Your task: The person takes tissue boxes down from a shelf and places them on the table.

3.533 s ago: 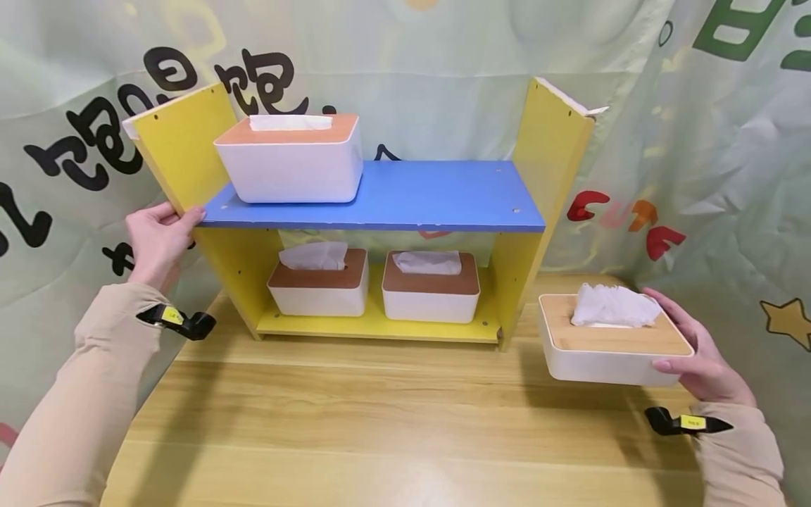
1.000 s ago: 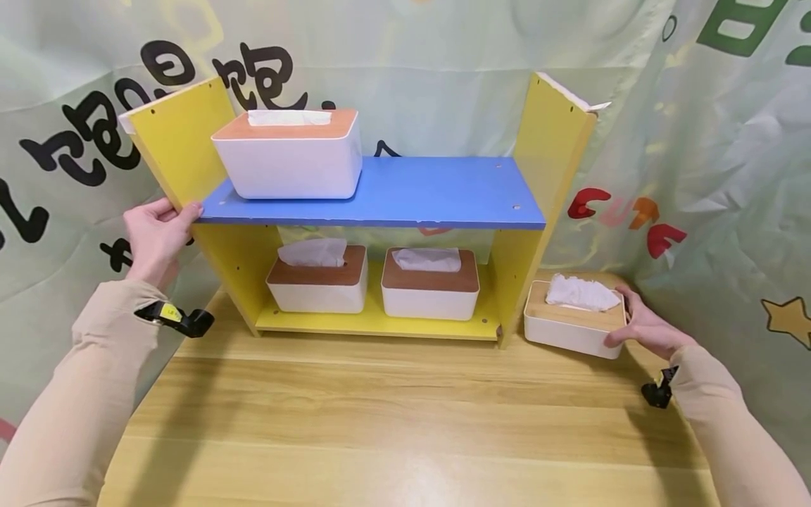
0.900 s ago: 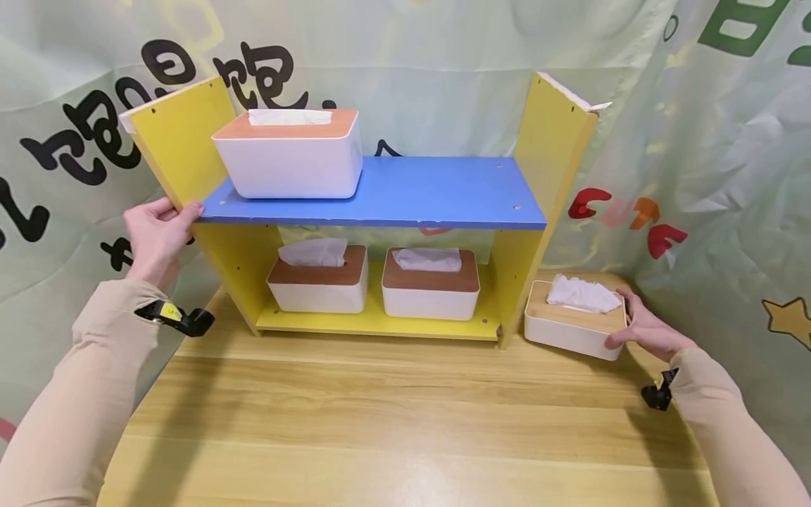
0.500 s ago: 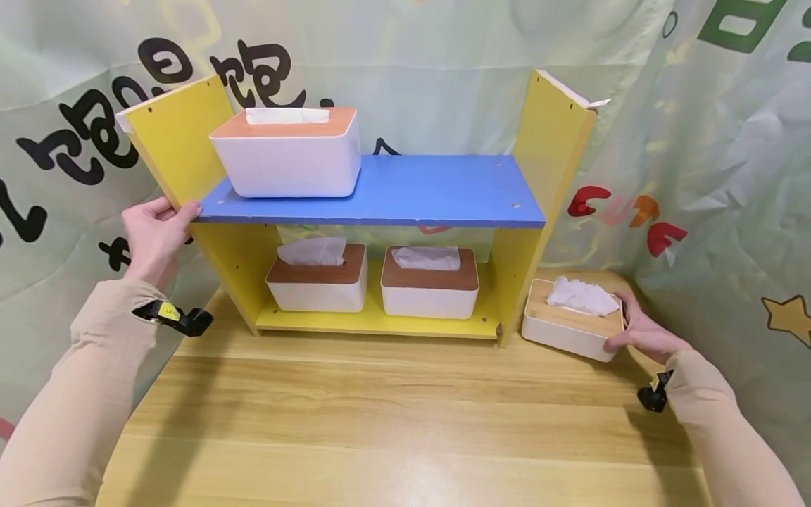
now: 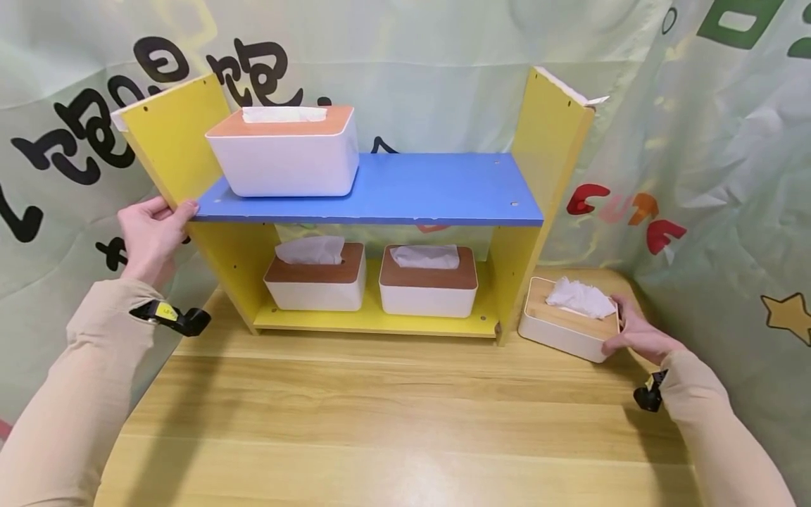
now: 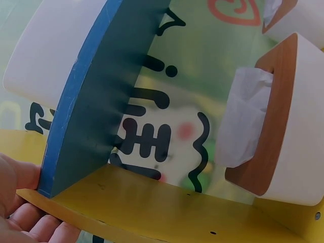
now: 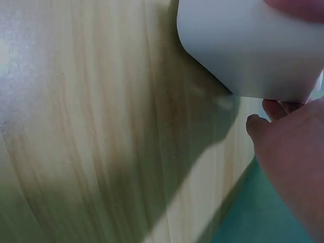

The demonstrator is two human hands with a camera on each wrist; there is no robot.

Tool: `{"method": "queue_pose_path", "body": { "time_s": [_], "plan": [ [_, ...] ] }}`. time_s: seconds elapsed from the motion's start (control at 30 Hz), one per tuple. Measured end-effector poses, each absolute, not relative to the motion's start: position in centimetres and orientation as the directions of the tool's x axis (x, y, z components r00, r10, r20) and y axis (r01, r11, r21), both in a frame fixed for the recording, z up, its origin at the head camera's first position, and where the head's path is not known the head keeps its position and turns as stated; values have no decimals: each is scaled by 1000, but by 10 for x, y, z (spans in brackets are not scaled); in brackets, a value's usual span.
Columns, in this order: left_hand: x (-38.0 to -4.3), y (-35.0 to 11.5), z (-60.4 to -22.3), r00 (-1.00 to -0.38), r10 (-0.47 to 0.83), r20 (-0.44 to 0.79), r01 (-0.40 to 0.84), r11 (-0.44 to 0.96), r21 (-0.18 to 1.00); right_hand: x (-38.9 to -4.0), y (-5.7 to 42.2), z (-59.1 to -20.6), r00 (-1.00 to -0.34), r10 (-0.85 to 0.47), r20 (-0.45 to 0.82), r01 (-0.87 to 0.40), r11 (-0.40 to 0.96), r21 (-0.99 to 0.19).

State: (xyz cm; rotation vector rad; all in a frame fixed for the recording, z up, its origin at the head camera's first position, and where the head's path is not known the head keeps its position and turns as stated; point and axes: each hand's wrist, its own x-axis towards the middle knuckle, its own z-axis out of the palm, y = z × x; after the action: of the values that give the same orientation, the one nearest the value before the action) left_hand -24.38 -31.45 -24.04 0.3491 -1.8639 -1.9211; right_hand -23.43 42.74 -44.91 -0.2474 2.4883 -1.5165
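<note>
My left hand [image 5: 152,236] grips the left edge of a yellow-and-blue shelf unit [image 5: 437,189]. In the left wrist view its thumb presses the corner of the blue board [image 6: 83,96], with the other fingers behind the yellow side panel [image 6: 152,202]. Right of the unit, my right hand [image 5: 643,338] holds a white tissue box [image 5: 560,336] with a light wooden lid by its right end. A white tissue sticks up from that lid. The box sits at an angle, low at the tabletop; its far side is hidden. In the right wrist view, fingers [image 7: 258,126] curl behind the box.
A larger tissue box [image 5: 285,165] stands on the blue board's left side. Below, two brown-lidded tissue boxes, one left [image 5: 313,296] and one right [image 5: 427,301], stand on the yellow bottom board. A printed curtain [image 5: 443,49] hangs behind the wooden table [image 5: 380,422].
My right hand has brought the light-lidded tissue box back, leftward and down to beside the shelf unit. Lately the box has turned slightly. My left hand keeps its grip on the unit.
</note>
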Motion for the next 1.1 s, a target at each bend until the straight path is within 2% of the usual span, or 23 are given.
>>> {"method": "queue_pose_path", "body": {
  "time_s": [0.63, 1.1],
  "plan": [
    [-243, -315, -242, -874, -472, 115, 148, -34, 988, -238, 426, -451, -969, -219, -119, 12, 436, -900],
    [-244, -315, -241, -870, -480, 114, 148, -32, 989, -236, 426, -455, -990, -132, -53, -13, 457, -889]
  ]
}}
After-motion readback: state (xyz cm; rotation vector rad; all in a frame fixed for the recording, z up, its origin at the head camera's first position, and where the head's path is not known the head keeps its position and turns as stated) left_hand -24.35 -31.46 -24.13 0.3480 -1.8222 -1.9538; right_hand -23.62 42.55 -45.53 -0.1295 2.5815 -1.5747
